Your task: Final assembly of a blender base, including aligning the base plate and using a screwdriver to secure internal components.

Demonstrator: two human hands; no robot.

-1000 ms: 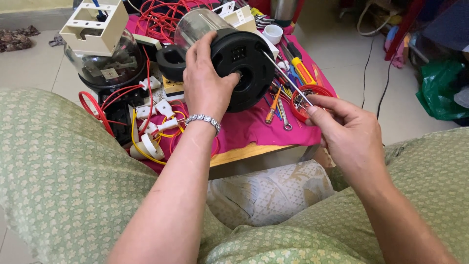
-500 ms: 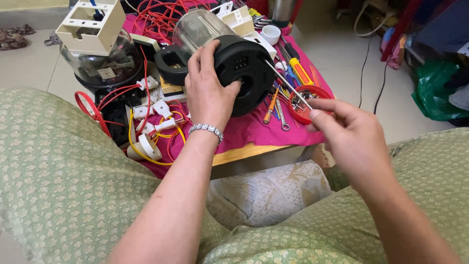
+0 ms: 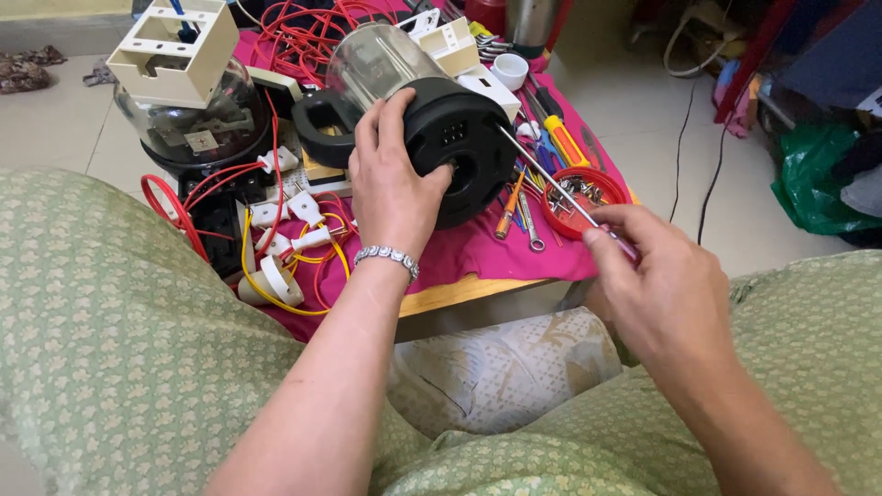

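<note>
My left hand (image 3: 393, 188), with a silver bracelet on the wrist, grips the black round base of a blender jar (image 3: 459, 147) that lies on its side; the jar's clear glass body (image 3: 377, 60) points away from me. My right hand (image 3: 657, 276) holds a long thin screwdriver (image 3: 551, 179) by its handle, and the metal shaft reaches up to the edge of the jar's black base. Below the shaft sits a small red round lid (image 3: 583, 197) with several screws in it.
A low table with a pink cloth (image 3: 478, 253) carries red and yellow wires (image 3: 276, 276), white plugs, an orange screwdriver (image 3: 507, 213), a yellow-handled one (image 3: 565, 138), a second glass jar (image 3: 197, 124) and a cream plastic box (image 3: 175, 50). My knees in green patterned cloth flank the table.
The view has shifted and my right hand has drawn slightly down and right along the screwdriver. My left hand keeps its grip on the jar base.
</note>
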